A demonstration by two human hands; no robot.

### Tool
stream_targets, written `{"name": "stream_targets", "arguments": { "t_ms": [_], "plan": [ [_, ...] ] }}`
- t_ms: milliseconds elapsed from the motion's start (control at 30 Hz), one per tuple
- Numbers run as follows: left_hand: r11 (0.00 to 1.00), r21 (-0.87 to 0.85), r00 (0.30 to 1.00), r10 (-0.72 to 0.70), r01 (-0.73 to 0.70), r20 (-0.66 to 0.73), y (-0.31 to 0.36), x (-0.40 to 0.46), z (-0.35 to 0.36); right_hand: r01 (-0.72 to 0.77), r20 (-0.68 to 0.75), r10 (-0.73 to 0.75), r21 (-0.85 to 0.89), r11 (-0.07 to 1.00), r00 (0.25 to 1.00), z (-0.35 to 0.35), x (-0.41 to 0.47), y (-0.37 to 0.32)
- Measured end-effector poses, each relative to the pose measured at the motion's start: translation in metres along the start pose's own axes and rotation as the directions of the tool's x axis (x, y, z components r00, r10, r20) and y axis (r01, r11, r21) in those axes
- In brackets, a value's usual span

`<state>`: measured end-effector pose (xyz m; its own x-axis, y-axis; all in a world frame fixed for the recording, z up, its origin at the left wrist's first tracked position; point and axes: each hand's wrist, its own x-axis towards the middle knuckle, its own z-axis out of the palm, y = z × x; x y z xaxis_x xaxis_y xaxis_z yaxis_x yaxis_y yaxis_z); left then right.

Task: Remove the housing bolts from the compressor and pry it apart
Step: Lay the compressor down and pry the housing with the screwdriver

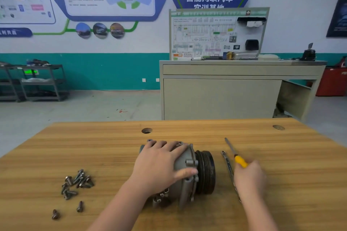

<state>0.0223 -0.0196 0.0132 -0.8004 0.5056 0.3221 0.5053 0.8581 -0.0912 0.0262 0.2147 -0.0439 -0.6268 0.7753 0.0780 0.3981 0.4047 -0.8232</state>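
Observation:
The grey metal compressor (187, 172) lies on its side on the wooden table (93, 146), its black pulley (206, 171) facing right. My left hand (161, 165) rests on top of the housing, fingers spread over it and thumb near the flange. My right hand (249, 178) grips the yellow handle of a screwdriver (235, 155) whose shaft points away from me. A wrench (228, 167) lies on the table between the pulley and my right hand. Several removed bolts (78, 184) lie in a loose pile at the left.
Two stray bolts (79, 206) lie near the front left of the table. Round holes (146, 130) mark the tabletop's far side. Beyond stand a beige cabinet bench (225, 95) with a wiring display board, and metal carts (37, 82) at the left wall.

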Motion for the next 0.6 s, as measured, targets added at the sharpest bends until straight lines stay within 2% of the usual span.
{"name": "stream_targets", "arguments": {
  "t_ms": [67,133,167,233,300,367,400,467,533,600],
  "plan": [
    [0.999,0.014,0.999,0.042,-0.042,0.000,0.000,0.000,0.000,0.147,-0.111,-0.123,0.247,0.958,0.986,-0.019,-0.002,-0.015],
    [0.998,0.002,0.998,0.070,-0.070,-0.007,-0.001,-0.001,0.000,0.211,-0.159,-0.150,0.505,0.837,0.976,-0.040,-0.004,-0.035],
    [0.997,-0.007,0.997,0.076,-0.076,-0.008,-0.002,-0.001,0.000,0.191,-0.146,-0.125,0.650,0.735,0.981,-0.051,-0.005,-0.046],
    [0.997,-0.012,0.997,0.082,-0.083,-0.010,-0.003,-0.001,0.001,0.135,-0.100,-0.101,0.882,0.451,0.990,-0.072,-0.006,-0.069],
    [0.996,-0.010,0.996,0.087,-0.087,-0.013,-0.003,-0.001,0.001,0.081,-0.059,-0.120,0.978,0.191,0.991,-0.090,-0.002,-0.092],
    [0.996,-0.007,0.996,0.090,-0.090,-0.011,-0.003,-0.002,0.001,-0.051,0.047,-0.192,0.999,-0.014,0.980,-0.103,0.003,-0.119],
    [0.996,-0.008,0.996,0.090,-0.090,-0.008,-0.002,-0.002,0.001,-0.116,0.100,-0.249,0.992,-0.047,0.963,-0.107,0.004,-0.132],
    [0.996,-0.016,0.997,0.083,-0.083,-0.013,-0.001,-0.003,0.001,-0.118,0.133,-0.358,0.991,0.065,0.924,-0.107,0.004,-0.156],
    [0.997,-0.035,0.997,0.068,-0.069,-0.022,0.001,-0.003,0.002,0.055,0.050,-0.463,0.976,0.211,0.885,-0.099,-0.001,-0.174],
    [0.997,-0.048,0.998,0.053,-0.054,-0.021,0.004,-0.004,0.003,0.197,-0.016,-0.557,0.944,0.265,0.830,-0.088,-0.009,-0.185]
  ]
}}
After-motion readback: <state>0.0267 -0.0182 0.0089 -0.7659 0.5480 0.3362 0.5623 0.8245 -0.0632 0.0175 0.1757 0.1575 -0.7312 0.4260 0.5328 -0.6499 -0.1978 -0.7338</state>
